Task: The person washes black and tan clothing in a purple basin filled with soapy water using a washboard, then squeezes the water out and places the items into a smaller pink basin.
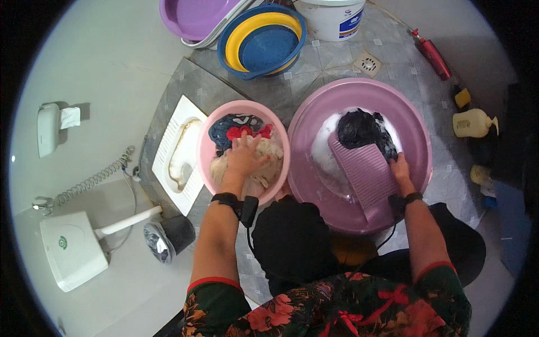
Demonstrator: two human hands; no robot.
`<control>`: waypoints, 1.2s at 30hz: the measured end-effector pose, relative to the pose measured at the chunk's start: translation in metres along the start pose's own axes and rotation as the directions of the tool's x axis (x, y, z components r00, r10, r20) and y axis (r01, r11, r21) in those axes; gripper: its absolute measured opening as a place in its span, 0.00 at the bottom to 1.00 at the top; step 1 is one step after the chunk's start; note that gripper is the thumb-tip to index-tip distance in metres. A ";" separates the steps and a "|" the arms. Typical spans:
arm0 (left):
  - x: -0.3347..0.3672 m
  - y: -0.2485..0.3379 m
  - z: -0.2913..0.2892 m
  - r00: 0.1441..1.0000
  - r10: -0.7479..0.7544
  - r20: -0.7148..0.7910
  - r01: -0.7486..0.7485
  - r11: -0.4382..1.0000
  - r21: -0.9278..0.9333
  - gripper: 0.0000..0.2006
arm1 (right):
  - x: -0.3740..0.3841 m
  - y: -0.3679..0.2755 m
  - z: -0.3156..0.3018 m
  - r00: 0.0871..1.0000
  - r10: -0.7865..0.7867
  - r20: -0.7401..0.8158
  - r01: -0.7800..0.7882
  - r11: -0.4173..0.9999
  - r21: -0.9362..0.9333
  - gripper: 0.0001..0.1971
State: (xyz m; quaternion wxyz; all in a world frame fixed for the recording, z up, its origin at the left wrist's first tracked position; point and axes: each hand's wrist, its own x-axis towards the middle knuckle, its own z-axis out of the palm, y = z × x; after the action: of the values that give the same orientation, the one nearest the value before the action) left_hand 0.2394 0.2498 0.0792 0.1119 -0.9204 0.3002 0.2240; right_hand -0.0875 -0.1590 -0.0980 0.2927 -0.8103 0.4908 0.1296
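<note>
- The black cloth [359,129] lies in the big basin [416,135], at its upper part, partly on the washboard [370,174].
- The right hand [400,168] is inside this basin, at the lower end of the black cloth, with its fingers touching it; I cannot tell how firmly they close on it.
- The washboard is tilted, and its lower end rests near the basin wall; white foam [325,143] is around the cloth.
- The left hand [245,157] is in the pink basin [286,135], its fingers spread wide and pressing on the pale cloth [266,177], without a closed grip.
- Its fingertips reach the red cloth [238,132]; the dark blue cloth [219,135] is just beside.
- The pink basin stands between the big basin and the squat toilet [163,154].
- Beyond them stand a blue-yellow basin [266,48] and a white bucket [319,21].
- A floor drain [368,64] is near the bucket.
- A bin [181,231] stands below the toilet, at left.
</note>
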 end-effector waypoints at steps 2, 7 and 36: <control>0.006 0.034 -0.002 0.978 0.005 0.209 -0.020 0.997 0.069 0.44 | 0.004 0.013 -0.003 0.999 -0.028 -0.023 0.028 1.000 0.003 0.21; 0.013 0.044 0.066 0.998 0.060 0.031 -0.067 0.957 0.283 0.41 | 0.005 0.020 0.003 0.995 -0.089 -0.038 0.087 0.995 -0.042 0.21; 0.071 0.153 -0.131 0.821 0.570 -0.031 -0.569 0.811 -0.135 0.39 | 0.002 -0.047 -0.077 0.949 -0.314 -0.029 0.247 0.682 0.689 0.15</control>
State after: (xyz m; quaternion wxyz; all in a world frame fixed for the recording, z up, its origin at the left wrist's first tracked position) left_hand 0.2435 0.0478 0.1485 -0.0227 -0.7927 0.5449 0.2724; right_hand -0.0518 -0.1903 -0.0218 0.6090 -0.7034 0.3598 -0.0700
